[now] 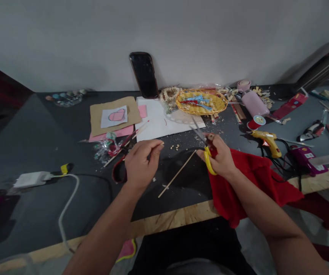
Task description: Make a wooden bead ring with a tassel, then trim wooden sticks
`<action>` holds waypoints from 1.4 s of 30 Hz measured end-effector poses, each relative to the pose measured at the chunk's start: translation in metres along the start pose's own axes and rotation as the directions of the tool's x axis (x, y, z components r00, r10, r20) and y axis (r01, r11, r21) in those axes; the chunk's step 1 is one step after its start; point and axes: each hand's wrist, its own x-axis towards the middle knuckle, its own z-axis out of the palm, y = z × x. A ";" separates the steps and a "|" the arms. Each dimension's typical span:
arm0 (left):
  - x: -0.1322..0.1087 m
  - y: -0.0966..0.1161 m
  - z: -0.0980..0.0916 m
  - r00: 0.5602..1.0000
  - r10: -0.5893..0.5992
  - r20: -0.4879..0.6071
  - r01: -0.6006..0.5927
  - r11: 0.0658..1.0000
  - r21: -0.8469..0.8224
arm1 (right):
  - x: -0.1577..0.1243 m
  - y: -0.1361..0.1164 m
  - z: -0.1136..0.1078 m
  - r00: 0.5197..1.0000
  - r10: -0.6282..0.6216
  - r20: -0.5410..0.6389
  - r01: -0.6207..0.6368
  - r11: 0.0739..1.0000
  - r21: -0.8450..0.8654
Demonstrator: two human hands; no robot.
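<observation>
My right hand (221, 156) is closed round yellow-handled scissors (209, 160), whose blades point up and to the left. A thin wooden stick (177, 173) slants over the dark table, its upper end close to my right thumb; I cannot tell whether the thumb touches it. My left hand (143, 162) is closed in a pinch above the table, with a tiny pale bit at the fingertips, too small to name. Small pale cut pieces (175, 147) lie between the hands. Beneath my right wrist a red cloth (239, 183) hangs over the table's edge.
A phone (144, 74) leans on the wall behind white paper (153, 128). A wicker basket (201, 110) holds blue and red tassels. To the right are a thread spool (256, 122) and a yellow glue gun (270, 143); at left, a charger (33, 178) with its cable.
</observation>
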 end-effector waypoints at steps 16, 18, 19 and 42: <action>0.012 -0.009 0.002 0.831 -0.277 0.482 -0.078 0.801 0.594 | 0.002 0.005 0.003 0.998 0.067 -0.017 -0.066 0.996 0.063; 0.010 -0.013 0.008 0.868 -0.230 0.440 -0.072 0.819 0.570 | 0.002 0.007 0.004 0.997 0.074 -0.019 -0.072 0.995 0.075; 0.009 -0.015 0.012 0.878 -0.209 0.430 -0.075 0.828 0.556 | 0.002 0.007 0.004 0.997 0.080 -0.020 -0.078 0.994 0.081; 0.050 0.008 0.054 0.720 -0.252 0.647 -0.113 0.877 0.468 | 0.007 0.016 0.007 0.997 0.081 -0.013 -0.079 0.991 0.109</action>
